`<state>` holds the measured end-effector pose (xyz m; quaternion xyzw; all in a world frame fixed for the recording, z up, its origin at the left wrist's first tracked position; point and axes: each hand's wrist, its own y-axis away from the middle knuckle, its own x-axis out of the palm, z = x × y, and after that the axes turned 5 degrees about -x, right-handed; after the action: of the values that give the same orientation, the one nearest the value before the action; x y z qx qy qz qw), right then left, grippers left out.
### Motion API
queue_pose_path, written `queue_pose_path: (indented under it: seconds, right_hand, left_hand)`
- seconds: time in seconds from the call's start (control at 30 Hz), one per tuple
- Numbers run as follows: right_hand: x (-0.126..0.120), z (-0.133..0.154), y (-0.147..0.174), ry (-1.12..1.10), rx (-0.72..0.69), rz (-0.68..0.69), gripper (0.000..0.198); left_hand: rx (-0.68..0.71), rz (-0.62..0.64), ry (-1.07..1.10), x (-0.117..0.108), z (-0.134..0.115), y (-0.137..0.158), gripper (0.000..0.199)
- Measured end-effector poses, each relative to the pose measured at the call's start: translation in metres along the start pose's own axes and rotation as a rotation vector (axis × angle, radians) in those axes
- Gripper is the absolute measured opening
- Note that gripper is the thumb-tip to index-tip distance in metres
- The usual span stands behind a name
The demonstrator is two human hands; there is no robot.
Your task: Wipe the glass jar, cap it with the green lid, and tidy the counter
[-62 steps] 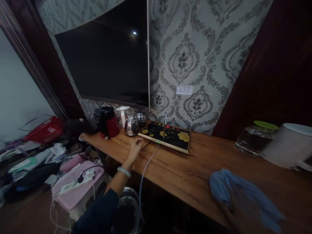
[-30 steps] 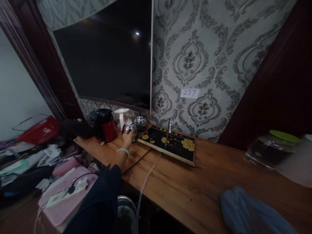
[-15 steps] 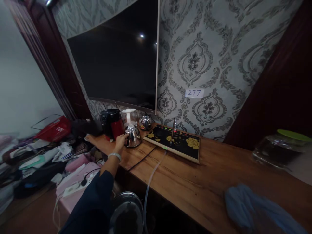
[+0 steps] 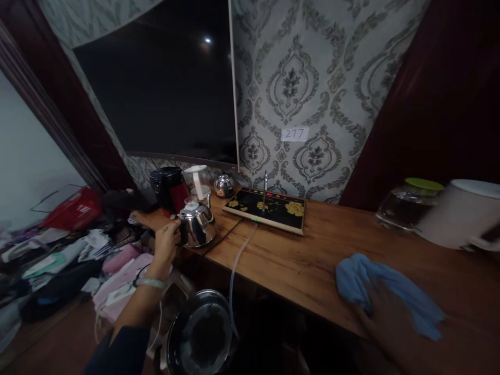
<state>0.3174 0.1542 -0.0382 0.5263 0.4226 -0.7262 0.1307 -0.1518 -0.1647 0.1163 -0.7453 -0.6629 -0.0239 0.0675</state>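
Observation:
My left hand [image 4: 167, 240] grips the handle of a shiny steel kettle [image 4: 197, 225] and holds it just over the front edge of the wooden counter [image 4: 297, 255]. A bracelet sits on that wrist. My right hand [image 4: 385, 315] rests flat on a blue cloth [image 4: 385, 289] at the counter's near right. A black tea tray with gold flowers [image 4: 265, 209] lies in the middle by the wall, with a thin tap standing on it. A second small steel kettle [image 4: 224, 184] stands behind it to the left.
A red and black kettle [image 4: 169, 188] and a white lamp [image 4: 196, 179] stand at the counter's left end. A glass jar with a green lid [image 4: 408, 208] and a white pot [image 4: 459, 213] sit at right. A round steel bin [image 4: 201, 333] is below; clutter covers the floor at left.
My left hand reached to the steel kettle, took its handle and pulled it from beside the tea tray toward the counter's front edge. My right hand stays on the blue cloth.

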Motion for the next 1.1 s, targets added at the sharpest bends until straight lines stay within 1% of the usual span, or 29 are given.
queue_pose_path:
  seconds: [0.1,0.17,0.3,0.4,0.47,0.57,0.7,0.8,0.93,1.03,1.1]
  right_hand:
    - [-0.004,0.004,-0.002,0.032,0.023,0.022,0.061]
    - [-0.006,0.006,-0.003,0.049,0.026,0.028,0.061]
    - [-0.008,0.008,-0.003,0.063,0.020,0.041,0.060]
    - [-0.008,0.008,-0.004,0.067,0.013,0.053,0.058]
    - [-0.008,0.008,-0.004,0.066,0.009,0.051,0.057]
    - [-0.011,0.010,-0.005,0.064,0.007,0.037,0.055]
    - [-0.014,0.013,-0.006,0.067,0.010,0.031,0.053]
    - [-0.014,0.013,-0.006,0.070,0.010,0.023,0.052]
    - [-0.013,0.011,-0.006,0.078,-0.002,0.015,0.053]
    - [-0.013,0.011,-0.005,0.084,-0.002,0.016,0.052]
    - [-0.015,0.012,-0.005,0.082,0.003,0.022,0.052]
  left_hand:
    - [-0.062,0.119,0.025,0.002,-0.005,0.035,0.037]
    - [-0.084,0.191,0.043,0.011,-0.007,0.060,0.038]
    - [-0.122,0.330,0.062,0.043,-0.003,0.103,0.042]
    - [-0.151,0.408,0.062,0.072,0.006,0.125,0.046]
    - [-0.165,0.433,0.065,0.090,0.014,0.135,0.048]
    - [-0.161,0.441,0.068,0.113,0.026,0.146,0.051]
    - [-0.091,0.425,0.031,0.132,0.041,0.153,0.051]
    - [-0.044,0.406,-0.007,0.140,0.051,0.153,0.048]
    - [-0.054,0.393,-0.033,0.147,0.059,0.152,0.046]
    - [-0.064,0.391,-0.027,0.150,0.057,0.153,0.048]
    - [-0.088,0.412,-0.002,0.150,0.051,0.155,0.052]
